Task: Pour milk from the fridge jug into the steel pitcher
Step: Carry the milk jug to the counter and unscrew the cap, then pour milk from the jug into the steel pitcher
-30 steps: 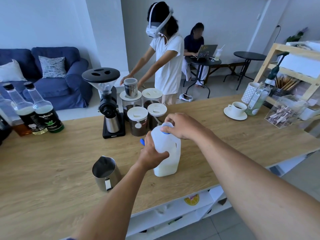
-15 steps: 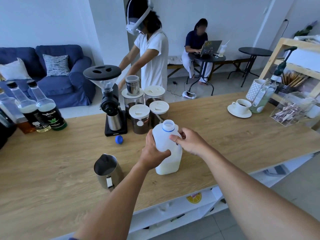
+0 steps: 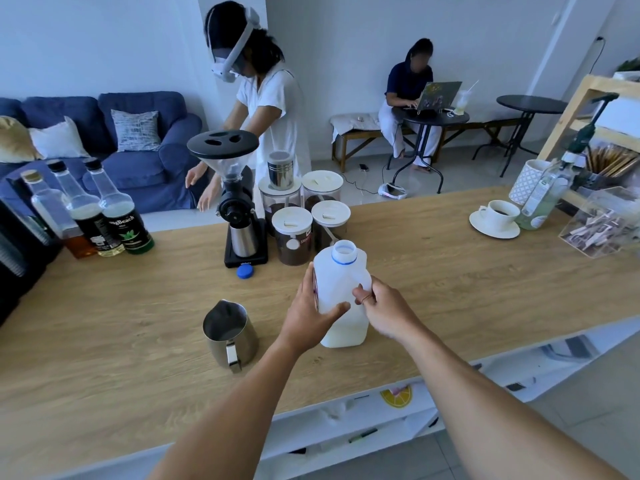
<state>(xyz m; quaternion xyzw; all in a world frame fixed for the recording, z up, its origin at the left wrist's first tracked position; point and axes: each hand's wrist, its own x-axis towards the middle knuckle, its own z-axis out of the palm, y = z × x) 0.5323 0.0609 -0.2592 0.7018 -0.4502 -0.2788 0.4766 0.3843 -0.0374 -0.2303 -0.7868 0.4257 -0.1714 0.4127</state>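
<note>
While one milk jug [image 3: 341, 292] stands upright and uncapped near the front of the wooden desk [image 3: 450, 278], two hands hold it: the left hand [image 3: 313, 313] wraps its side with the thumb across the front, and the right hand [image 3: 384, 308] pinches its handle. Milk fills only its bottom part. One steel pitcher [image 3: 230, 332] stands apart to its left, handle toward the camera. One blue cap [image 3: 245, 271] lies behind, beside one grinder [image 3: 235, 202], four lidded jars [image 3: 292, 235], and three bottles [image 3: 117, 209].
</note>
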